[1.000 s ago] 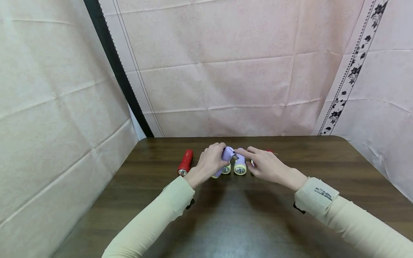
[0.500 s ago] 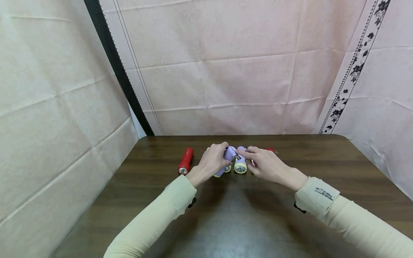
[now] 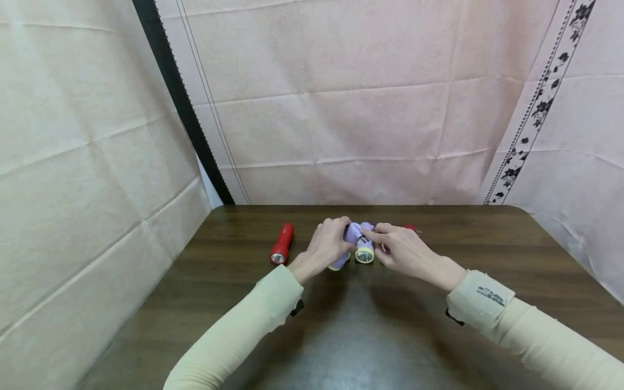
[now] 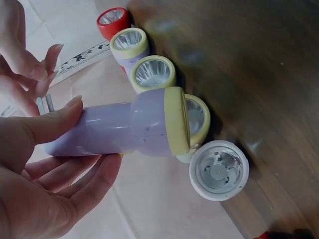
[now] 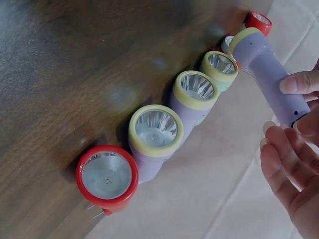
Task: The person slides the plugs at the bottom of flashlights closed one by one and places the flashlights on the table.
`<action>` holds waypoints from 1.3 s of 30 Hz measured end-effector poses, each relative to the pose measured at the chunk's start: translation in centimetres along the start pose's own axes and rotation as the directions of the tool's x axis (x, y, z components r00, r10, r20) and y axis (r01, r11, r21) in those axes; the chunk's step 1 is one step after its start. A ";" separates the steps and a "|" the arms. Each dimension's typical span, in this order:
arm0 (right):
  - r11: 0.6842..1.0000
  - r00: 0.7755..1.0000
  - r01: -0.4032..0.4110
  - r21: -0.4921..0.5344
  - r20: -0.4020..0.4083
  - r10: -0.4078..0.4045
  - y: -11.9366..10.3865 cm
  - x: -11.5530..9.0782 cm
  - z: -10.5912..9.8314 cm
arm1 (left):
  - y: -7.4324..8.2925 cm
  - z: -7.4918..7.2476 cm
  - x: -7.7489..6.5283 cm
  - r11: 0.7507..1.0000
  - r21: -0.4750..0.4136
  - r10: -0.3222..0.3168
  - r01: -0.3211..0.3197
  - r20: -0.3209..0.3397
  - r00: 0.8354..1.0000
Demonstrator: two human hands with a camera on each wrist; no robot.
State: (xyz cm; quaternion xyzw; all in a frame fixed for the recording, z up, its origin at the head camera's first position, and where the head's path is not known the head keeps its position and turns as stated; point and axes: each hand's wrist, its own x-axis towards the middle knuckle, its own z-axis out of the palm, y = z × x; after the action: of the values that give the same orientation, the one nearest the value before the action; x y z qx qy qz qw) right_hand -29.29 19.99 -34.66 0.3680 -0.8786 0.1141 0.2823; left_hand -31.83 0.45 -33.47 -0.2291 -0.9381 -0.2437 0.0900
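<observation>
prongs point(image 4: 49, 102) jutted from the tail of the lilac flashlight point(image 4: 107, 129), which you held to the right of the red flashlight point(image 3: 281, 244), tail angled away from it. your left hand point(image 3: 325, 241) was clamped on the lilac body, thumb on one side and curled fingers on the other. your right hand point(image 3: 407, 249), farther right of the red flashlight, had its fingers apart and clamped on nothing; the index reached to the prongs, though i could not tell whether it touched them.

the step in hand looked like fingertip work on those prongs. it probably called for the pad of the index rather than the nail, with even pressure on both so neither bent. your left grip seemed to need firmness near the tail, since a hold farther forward would likely have let the body tip under a push.

the white-rimmed flashlight point(image 4: 219, 170) was just beside the red flashlight, and the second lilac flashlight point(image 3: 364, 253) farther right of it; a slip could have knocked either askew, so lifting clear of them seemed wise. the second red flashlight point(image 5: 107, 181) was well to the right of the first.
</observation>
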 end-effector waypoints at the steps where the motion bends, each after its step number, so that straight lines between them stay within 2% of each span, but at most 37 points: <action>1: 1.000 1.000 0.000 0.002 -0.003 0.000 0.0 0.0 0.0 | 0.1 0.0 0.0 1.000 0.004 -0.001 0.001 0.001 1.000; 20: 0.999 0.999 -0.032 0.012 0.024 0.032 -0.2 0.1 -0.1 | 0.6 0.2 -0.1 1.000 0.015 -0.014 0.013 0.030 0.999; 27: 0.999 0.999 -0.034 0.007 0.024 0.033 -0.2 0.2 -0.1 | 0.8 0.2 -0.4 0.999 -0.021 -0.043 0.045 0.064 0.997; 33: 0.998 0.997 -0.050 0.025 0.059 0.048 -0.3 0.3 0.1 | 0.5 -0.3 -0.6 1.000 0.008 -0.014 0.014 0.030 0.999; 36: 0.997 0.995 -0.060 0.048 0.087 0.055 -0.4 0.3 0.1 | 0.2 -1.0 -0.5 0.999 0.049 0.000 0.000 -0.002 1.000; 39: 0.996 0.992 -0.075 0.049 0.101 0.070 -0.3 0.1 -0.1 | -0.3 -2.0 -0.2 0.996 0.083 -0.015 0.017 -0.021 1.000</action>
State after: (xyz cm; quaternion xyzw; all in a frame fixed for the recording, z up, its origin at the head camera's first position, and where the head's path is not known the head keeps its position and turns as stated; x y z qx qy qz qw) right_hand -29.12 19.77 -34.55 0.3481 -0.9010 0.1289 0.2244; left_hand -31.66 -0.85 -31.93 -0.2150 -0.9483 -0.2074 0.1071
